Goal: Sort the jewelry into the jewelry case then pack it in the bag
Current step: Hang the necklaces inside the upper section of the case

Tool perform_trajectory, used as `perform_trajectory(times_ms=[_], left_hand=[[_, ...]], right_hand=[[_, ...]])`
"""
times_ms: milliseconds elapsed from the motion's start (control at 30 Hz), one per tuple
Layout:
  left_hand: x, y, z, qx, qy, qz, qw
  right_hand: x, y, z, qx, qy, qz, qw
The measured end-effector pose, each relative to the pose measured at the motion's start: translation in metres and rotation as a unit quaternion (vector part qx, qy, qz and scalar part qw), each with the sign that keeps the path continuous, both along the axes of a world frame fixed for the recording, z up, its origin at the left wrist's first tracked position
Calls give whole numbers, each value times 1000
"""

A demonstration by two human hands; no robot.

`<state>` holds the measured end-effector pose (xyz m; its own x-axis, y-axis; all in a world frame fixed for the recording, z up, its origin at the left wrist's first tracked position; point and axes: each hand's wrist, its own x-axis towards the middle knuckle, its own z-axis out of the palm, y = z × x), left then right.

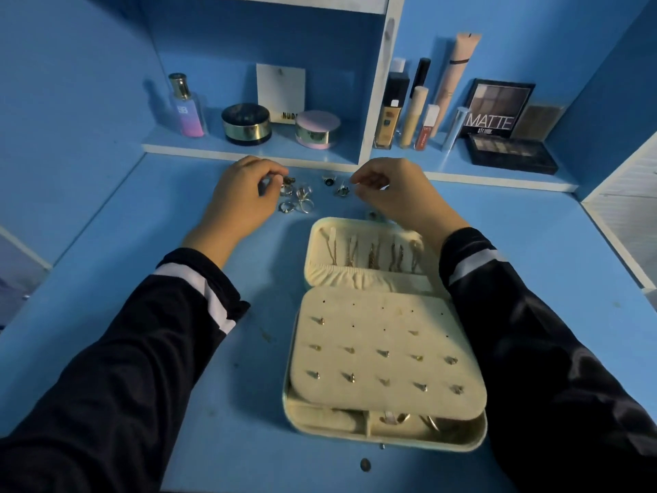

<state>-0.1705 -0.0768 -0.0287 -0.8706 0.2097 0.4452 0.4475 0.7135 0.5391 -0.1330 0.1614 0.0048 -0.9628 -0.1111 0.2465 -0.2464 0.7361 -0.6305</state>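
Observation:
A cream jewelry case [384, 430] lies open on the blue desk. Its earring panel [384, 354] carries several studs, and its lid [366, 249] holds several hanging chains. Beyond the case, a small heap of silver rings [298, 199] and a few loose pieces [336, 185] sit on the desk. My left hand [240, 193] is at the left of the heap, fingertips curled and pinching a small piece. My right hand [394, 192] is at the right of the loose pieces, its curled fingers pinching something tiny that I cannot make out.
A raised shelf [249, 149] behind the jewelry holds a perfume bottle [186, 106], two round jars and a card; its right part holds foundation tubes and eyeshadow palettes [512, 156]. A small dark bit [365, 465] lies near the desk's front edge.

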Motion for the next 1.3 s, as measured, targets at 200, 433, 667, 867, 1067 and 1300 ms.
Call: perform_trajectory(times_ms=[200,433,667,867,1067,1300], left_hand=[[-25,-4,2,-5,-43,-11,999],[-40,-13,2,-16,-74,-57,995],[-39,-8,5,-42,-78,-53,995],[-35,-3,3,-22,-65,-41,997],[-26,8,9,75,-26,-54,995],[-21,12,17,132,30,-80,988]], right_hand=[[-32,-8,3,45,7,32,998],[-54,-19,6,89,7,79,993],[-62,-28,6,121,8,117,986],[-66,-32,6,125,14,136,983],[-64,-33,5,15,-16,127,992],[-63,-38,12,-32,-53,150,987]])
